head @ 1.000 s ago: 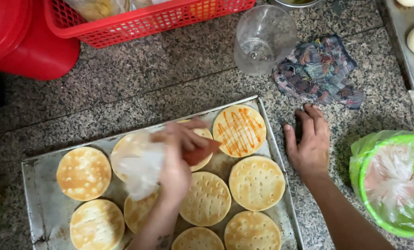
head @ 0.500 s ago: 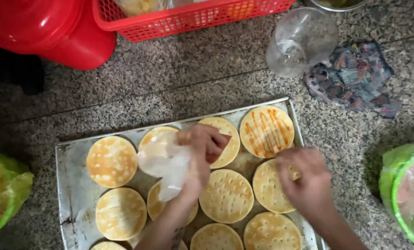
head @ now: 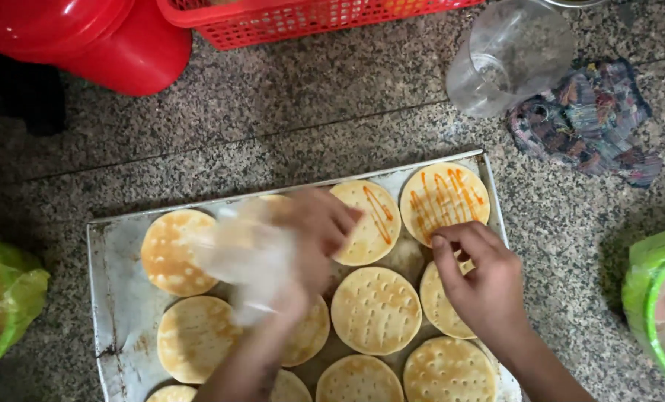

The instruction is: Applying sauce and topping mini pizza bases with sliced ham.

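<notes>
A metal baking tray [head: 120, 298] on the granite counter holds several round, pale, dimpled flatbread bases. My left hand [head: 314, 234] grips a clear plastic piping bag [head: 247, 257] of orange sauce, its tip over a base [head: 369, 219] that carries a few orange lines. The base [head: 444, 197] at the tray's far right corner is covered in orange zigzag stripes. My right hand [head: 481, 279] rests with curled fingers on a plain base [head: 440, 305] just below the striped one. The left hand and the bag are motion-blurred.
A red plastic basket [head: 302, 18] and a red bucket [head: 87, 37] stand at the back. A clear plastic cup [head: 507, 56] and a patterned cloth [head: 589, 119] lie right of them. Green plastic-lined containers sit at the left edge [head: 1, 298] and the right edge [head: 660, 313].
My right hand moved from the counter onto the tray and settled on a base. My left hand with the bag laid orange lines on the second base. The view shifted.
</notes>
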